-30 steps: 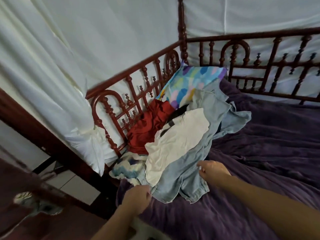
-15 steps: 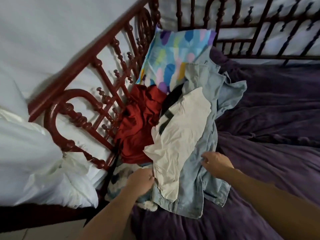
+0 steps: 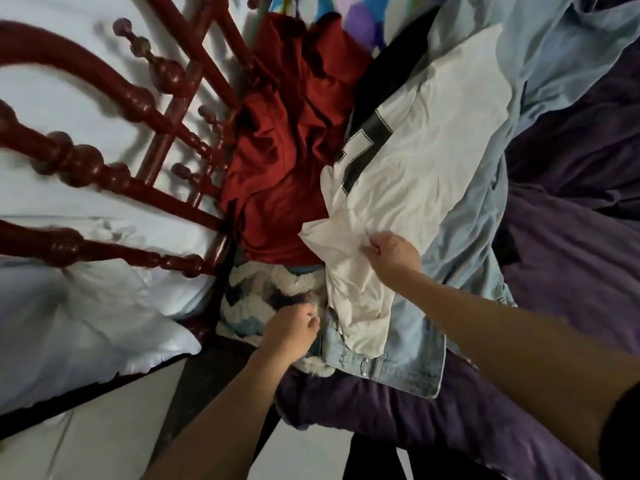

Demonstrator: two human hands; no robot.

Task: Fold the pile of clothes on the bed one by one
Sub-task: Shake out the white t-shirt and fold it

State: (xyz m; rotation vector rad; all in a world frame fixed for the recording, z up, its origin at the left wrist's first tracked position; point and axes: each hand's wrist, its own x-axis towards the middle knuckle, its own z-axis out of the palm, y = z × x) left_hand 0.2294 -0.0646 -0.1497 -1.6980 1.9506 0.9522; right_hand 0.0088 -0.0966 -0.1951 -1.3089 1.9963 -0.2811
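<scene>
Pile of clothes point(image 3: 313, 188) lies centre to upper centre of the frame, on the purple bedspread point(image 3: 571, 278) & pushed up against the red-brown bed rail point(image 3: 86, 168) at the left. On top is a white shirt point(image 3: 426, 150) w/ a black block print, crumpled, running from upper right down to lower centre. Right hand point(image 3: 393, 258), reaching in from the lower right, has its fingers curled & pinches a bunched fold of that shirt near its lower-left edge.

Under the shirt, sticking out to its right & below it, is a light blue denim garment point(image 3: 412, 358) (metal snaps show along its bottom hem). Left of the shirt lies a red garment point(image 3: 287, 143), touching the rail's spindles. Below the red one is a fuzzy item point(image 3: 258, 294) w/ a white-&-blue zigzag pattern.

Left hand point(image 3: 292, 332), coming up from lower centre, sits w/ fingers curled right where the fuzzy item meets the denim edge. Can't tell whether it has any cloth in its grip.

A bit of multicoloured fabric point(image 3: 349, 19) shows at the top edge, behind the pile. White cloth point(image 3: 86, 306) hangs outside the rail at the left, & pale floor tiles point(image 3: 104, 441) show in the lower left corner.
</scene>
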